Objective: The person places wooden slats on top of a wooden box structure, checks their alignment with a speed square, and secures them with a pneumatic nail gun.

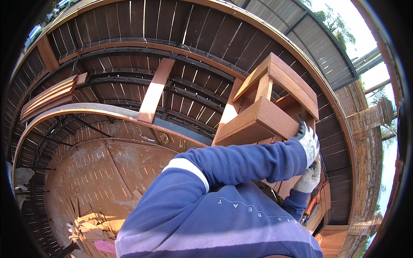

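Both my arms, in blue sleeves, reach to the right across my body. My left hand (308,144), in a white-and-grey work glove, is at the right end of a reddish-brown wooden box-like frame (258,122) built of boards. Its fingers are curled, and what they grip is hidden. Just below it, my right hand (308,179), in a grey glove, is closed near the same corner; its fingertips and anything in them are hidden. An orange-and-black tool (313,202), its kind unclear, lies beside my right wrist.
A curved deck frame of dark metal beams surrounds the woodwork. One loose board (156,92) crosses the beams; several planks (51,98) are stacked at the left. Wood offcuts (92,228) lie piled on the brown lower floor (90,172). A curved wooden rim (350,172) runs along the right.
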{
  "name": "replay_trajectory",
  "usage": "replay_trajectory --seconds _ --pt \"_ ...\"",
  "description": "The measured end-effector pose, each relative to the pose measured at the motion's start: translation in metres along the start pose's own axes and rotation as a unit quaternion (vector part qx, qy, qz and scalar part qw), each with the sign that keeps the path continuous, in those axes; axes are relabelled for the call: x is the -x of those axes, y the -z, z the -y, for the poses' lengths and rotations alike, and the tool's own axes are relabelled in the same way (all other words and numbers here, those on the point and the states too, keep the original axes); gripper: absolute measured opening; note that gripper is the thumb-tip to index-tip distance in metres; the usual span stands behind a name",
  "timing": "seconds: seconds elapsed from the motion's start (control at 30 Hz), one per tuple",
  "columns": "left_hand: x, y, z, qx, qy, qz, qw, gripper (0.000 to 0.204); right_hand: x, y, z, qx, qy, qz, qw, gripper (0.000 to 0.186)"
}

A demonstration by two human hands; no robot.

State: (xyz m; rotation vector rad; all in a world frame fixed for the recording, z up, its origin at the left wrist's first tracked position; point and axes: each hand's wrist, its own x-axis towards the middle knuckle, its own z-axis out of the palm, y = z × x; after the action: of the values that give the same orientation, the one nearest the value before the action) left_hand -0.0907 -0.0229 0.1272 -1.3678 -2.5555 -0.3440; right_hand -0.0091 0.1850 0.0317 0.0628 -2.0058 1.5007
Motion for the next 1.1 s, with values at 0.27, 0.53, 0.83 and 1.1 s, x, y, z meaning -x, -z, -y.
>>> replay_trajectory --seconds 0.27,0.53,0.83,1.1 --pt "-0.001 -0.003 -0.003 0.0 -0.009 -0.004 1.0 0.059 0.007 -0.024 0.015 0.05 -0.062 -0.073 0.994 0.051" --pt "-0.004 -0.006 -0.007 -0.015 -0.013 -0.055 0.998 0.062 0.027 -0.04 0.037 0.066 -0.102 -0.137 0.983 0.054" --pt "-0.006 -0.01 -0.003 -0.037 -0.024 -0.093 0.995 0.062 0.05 -0.032 0.025 0.053 -0.069 -0.094 0.992 0.063" --pt "-0.016 0.008 -0.01 -0.006 -0.002 -0.047 0.999 0.066 0.036 -0.001 0.028 -0.028 -0.053 -0.011 0.998 0.058"
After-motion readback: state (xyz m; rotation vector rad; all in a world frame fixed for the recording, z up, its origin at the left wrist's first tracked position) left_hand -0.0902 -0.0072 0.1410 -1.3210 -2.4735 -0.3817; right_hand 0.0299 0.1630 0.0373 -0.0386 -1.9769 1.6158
